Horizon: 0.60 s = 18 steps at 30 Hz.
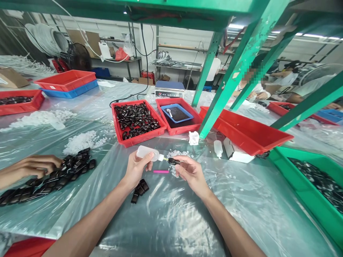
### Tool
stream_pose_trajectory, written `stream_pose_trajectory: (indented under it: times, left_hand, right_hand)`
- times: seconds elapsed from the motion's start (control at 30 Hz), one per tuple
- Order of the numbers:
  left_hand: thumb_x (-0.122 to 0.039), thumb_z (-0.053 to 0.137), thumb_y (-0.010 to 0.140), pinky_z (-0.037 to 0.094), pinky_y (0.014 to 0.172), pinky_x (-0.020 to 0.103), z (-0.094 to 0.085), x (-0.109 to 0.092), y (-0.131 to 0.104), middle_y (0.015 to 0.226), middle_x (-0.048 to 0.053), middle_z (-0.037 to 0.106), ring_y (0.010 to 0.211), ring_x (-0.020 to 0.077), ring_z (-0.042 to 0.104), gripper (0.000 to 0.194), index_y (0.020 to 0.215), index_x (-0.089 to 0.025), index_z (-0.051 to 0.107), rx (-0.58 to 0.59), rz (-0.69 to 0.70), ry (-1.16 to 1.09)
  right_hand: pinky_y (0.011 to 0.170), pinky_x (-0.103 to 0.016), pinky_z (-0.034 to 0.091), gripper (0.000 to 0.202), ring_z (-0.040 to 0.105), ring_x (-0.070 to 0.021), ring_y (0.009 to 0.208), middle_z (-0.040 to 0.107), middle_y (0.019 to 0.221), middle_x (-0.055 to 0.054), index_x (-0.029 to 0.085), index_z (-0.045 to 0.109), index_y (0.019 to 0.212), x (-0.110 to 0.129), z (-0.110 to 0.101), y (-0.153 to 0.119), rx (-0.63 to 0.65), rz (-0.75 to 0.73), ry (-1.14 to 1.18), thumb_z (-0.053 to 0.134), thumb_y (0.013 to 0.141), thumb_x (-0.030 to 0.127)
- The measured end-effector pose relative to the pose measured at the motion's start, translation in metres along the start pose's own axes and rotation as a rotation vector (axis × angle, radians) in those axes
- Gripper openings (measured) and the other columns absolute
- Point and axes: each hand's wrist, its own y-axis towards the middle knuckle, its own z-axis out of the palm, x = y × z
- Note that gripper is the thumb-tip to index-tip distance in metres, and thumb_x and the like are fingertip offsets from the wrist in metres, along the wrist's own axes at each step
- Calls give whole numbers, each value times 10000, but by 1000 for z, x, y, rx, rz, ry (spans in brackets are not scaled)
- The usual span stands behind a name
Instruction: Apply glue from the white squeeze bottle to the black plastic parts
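Note:
My left hand (135,167) grips a small translucent squeeze bottle (146,152) lying sideways, its nozzle pointing right. My right hand (189,170) pinches a small black plastic part (173,161) right at the nozzle tip. Between the hands a pink stick (161,171) lies on the plastic-covered table. A few black parts (139,189) sit under my left wrist. Small white pieces (175,154) are heaped just behind the held part.
A red tray of black parts (135,122) and a red tray holding a blue dish (178,116) stand behind. A green frame leg (225,85) rises at right, a green bin (316,185) beside it. A co-worker's hand (32,166) rests on black parts (53,178) at left.

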Motion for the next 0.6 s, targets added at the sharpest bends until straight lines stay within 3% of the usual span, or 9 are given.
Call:
stream_pose_trajectory:
  times: [0.6]
  left_hand:
    - [-488, 811, 742, 343, 433, 231, 1, -1, 1, 565, 8, 585, 449, 96, 484, 404, 820, -107, 704, 11, -51, -11]
  right_hand:
    - [547, -294, 473, 283, 574, -158, 566, 574, 634, 27, 249, 720, 1026, -1, 0, 0, -31, 3, -25, 793, 828, 438]
